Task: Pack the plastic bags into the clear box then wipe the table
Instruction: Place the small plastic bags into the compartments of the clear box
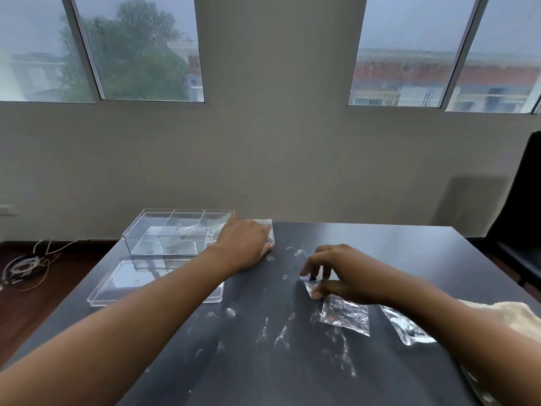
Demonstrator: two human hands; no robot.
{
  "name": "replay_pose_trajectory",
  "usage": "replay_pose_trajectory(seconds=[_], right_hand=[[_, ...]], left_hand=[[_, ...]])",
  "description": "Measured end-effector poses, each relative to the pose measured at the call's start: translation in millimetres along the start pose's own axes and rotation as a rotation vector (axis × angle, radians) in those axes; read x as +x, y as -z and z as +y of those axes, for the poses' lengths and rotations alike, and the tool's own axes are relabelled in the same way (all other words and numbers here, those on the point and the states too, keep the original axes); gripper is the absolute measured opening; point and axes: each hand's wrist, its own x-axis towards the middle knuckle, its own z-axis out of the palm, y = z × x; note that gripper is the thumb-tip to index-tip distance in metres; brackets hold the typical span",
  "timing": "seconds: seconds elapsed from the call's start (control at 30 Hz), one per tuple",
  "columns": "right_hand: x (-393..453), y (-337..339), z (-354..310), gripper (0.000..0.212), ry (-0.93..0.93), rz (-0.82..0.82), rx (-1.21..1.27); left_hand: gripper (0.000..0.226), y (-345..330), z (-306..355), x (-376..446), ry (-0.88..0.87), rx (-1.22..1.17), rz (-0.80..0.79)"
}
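A clear box (140, 230) with dividers stands at the table's far left; plastic shows inside it. Its clear lid (123, 284) lies flat just in front. My left hand (243, 244) rests palm down on a small plastic bag (268, 225) beside the box's right end. My right hand (336, 273) pinches the corner of a crinkled plastic bag (345, 313) lying on the dark table (395, 253). Another plastic bag (407, 329) lies to the right, partly under my right forearm. White smears (281, 332) mark the tabletop.
A pale cloth (509, 313) shows at the right edge behind my right arm. More plastic (480, 388) lies at the table's near right edge. A dark chair (521, 230) stands at the right. Loose cables (29, 265) lie on the floor at left.
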Motion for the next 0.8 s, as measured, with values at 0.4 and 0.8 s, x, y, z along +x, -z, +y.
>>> replay_pose_trajectory(seconds=[0.4, 0.8], right_hand=[[-22.5, 20.1, 8.3, 0.055, -0.217, -0.073, -0.090], [-26.3, 46.3, 3.3, 0.027, -0.199, -0.037, 0.119]], left_hand=[[0.019, 14.8, 1.2, -2.7, -0.173, 0.195, -0.057], [0.011, 6.8, -3.9, -13.4, -0.037, -0.089, 0.241]])
